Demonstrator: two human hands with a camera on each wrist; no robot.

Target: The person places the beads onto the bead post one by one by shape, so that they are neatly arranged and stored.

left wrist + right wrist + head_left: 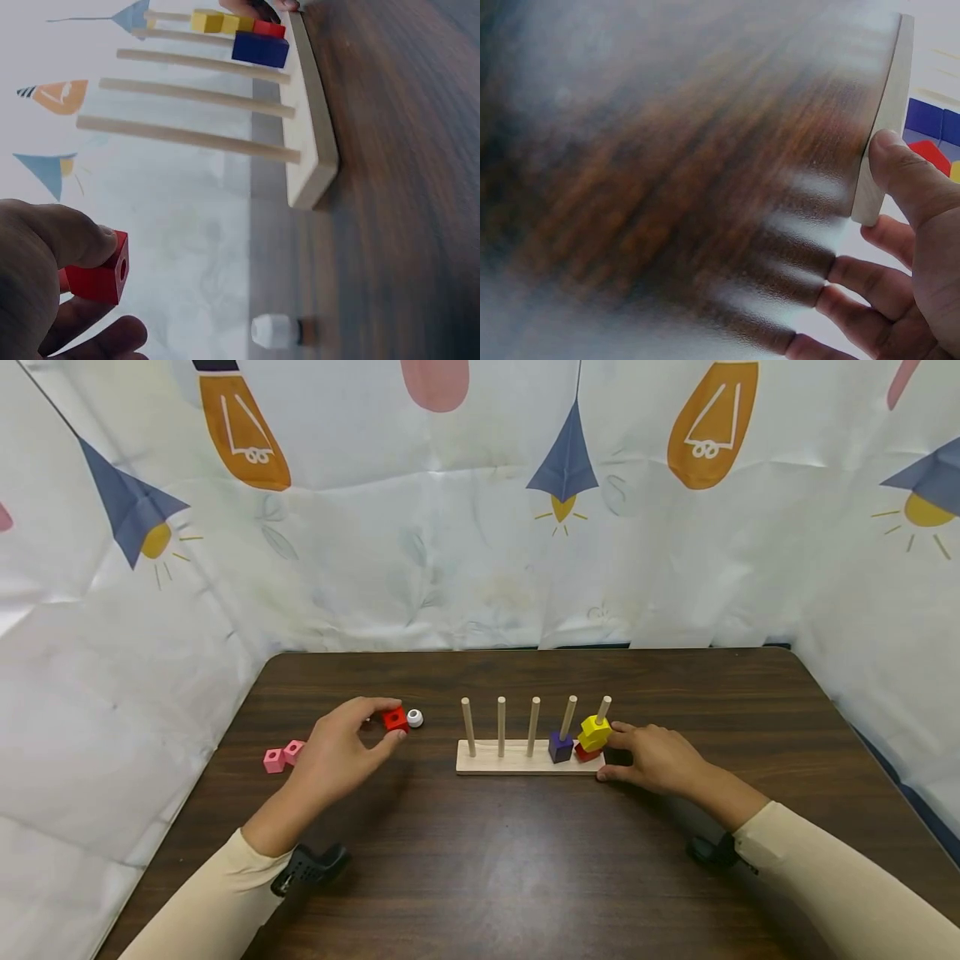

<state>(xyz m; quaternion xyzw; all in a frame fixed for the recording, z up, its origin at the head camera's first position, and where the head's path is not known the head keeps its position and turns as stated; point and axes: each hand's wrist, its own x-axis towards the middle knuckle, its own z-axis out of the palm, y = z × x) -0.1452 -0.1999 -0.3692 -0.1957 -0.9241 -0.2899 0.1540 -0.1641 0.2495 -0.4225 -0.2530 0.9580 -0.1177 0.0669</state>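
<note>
Between thumb and fingers my left hand [337, 747] pinches a red bead [395, 719], a cube with a hole, held above the table in the left wrist view. My right hand [660, 757] grips the right end of a wooden peg board [498, 764]; its thumb [904, 169] lies against the board's edge. On the rightmost peg a red bead [587, 753] sits under stacked yellow beads [595, 732]. The neighbouring peg carries a dark blue bead [560, 748]. The other three pegs are bare.
A small white bead [415, 718] stands on the dark wooden table [510, 843], just beyond the held red bead. Two pink beads [274, 761] lie at the left, partly behind my left hand. A patterned cloth [480, 568] hangs behind the table.
</note>
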